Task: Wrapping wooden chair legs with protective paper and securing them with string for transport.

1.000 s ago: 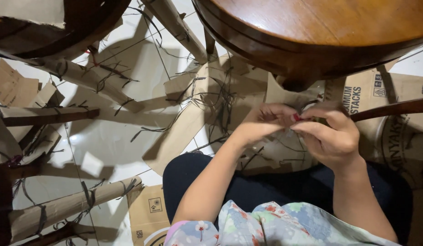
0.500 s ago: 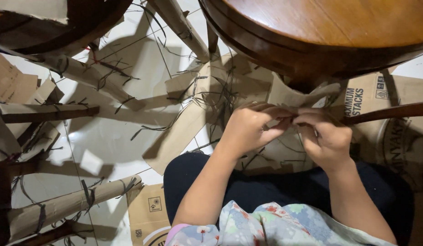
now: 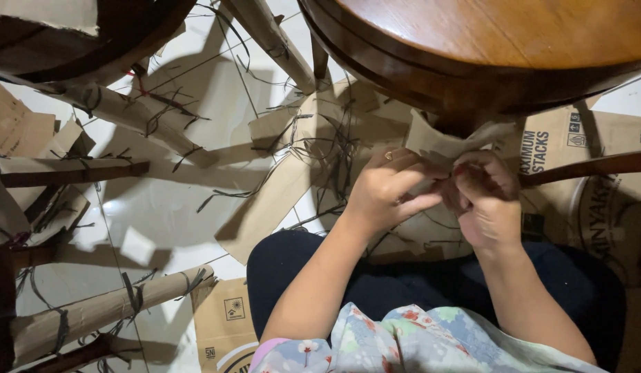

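Together, both hands (image 3: 438,197) pinch cardboard piece (image 3: 448,141).

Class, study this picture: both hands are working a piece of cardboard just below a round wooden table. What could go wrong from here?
1. The cardboard piece is pinched by the left hand and right hand close together; it may tear unevenly.
2. The hands sit right under the table edge, so knuckles could knock it.
3. Loose dark strips and cardboard rolls litter the glossy floor tiles, perhaps a slip hazard.

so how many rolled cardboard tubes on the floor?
3 clear: one tube upper left, one tube top centre by the table, one tube lower left. More may hide under scraps or furniture.
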